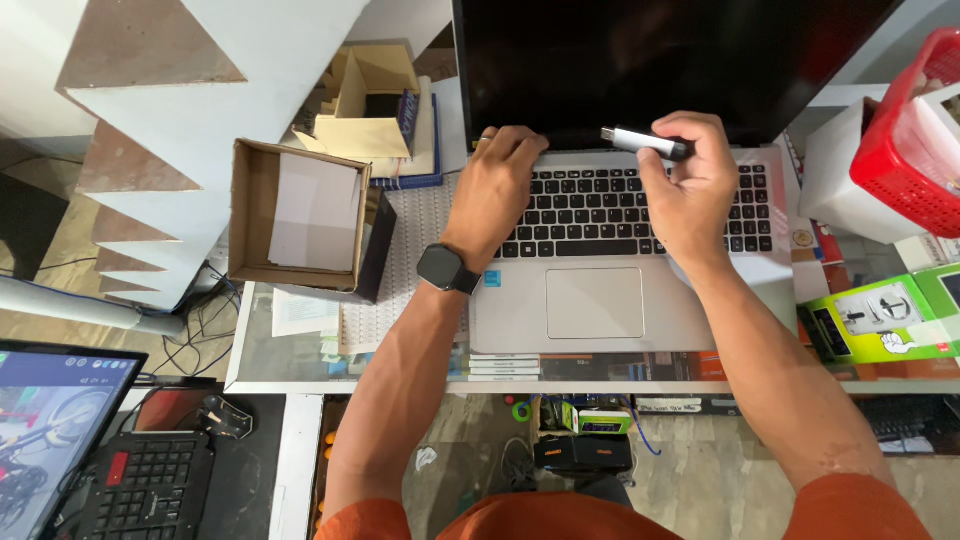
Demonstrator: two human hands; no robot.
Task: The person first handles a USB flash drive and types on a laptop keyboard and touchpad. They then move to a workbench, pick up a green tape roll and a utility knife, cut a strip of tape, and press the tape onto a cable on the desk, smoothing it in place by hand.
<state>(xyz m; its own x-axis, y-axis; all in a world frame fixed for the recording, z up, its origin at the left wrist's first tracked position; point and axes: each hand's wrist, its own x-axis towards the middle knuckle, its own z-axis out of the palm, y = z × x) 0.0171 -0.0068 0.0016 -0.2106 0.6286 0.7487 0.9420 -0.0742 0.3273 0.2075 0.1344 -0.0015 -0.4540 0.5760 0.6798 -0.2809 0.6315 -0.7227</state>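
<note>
Overhead view of a desk with an open laptop at centre, its screen dark. The right hand hovers over the upper right of the keyboard and pinches a USB stick between thumb and fingers; the stick, silver with a dark end, lies roughly level above the top key row, just below the screen, its silver end pointing left. The left hand rests palm down on the upper left corner of the keyboard, fingers loosely curled and holding nothing; a dark watch sits on its wrist. Left of the laptop stands an open cardboard box with white paper inside, and behind it a smaller folded carton. A red basket occupies the right edge, with a green package below it. At lower left, a second laptop shows a lit screen.
</note>
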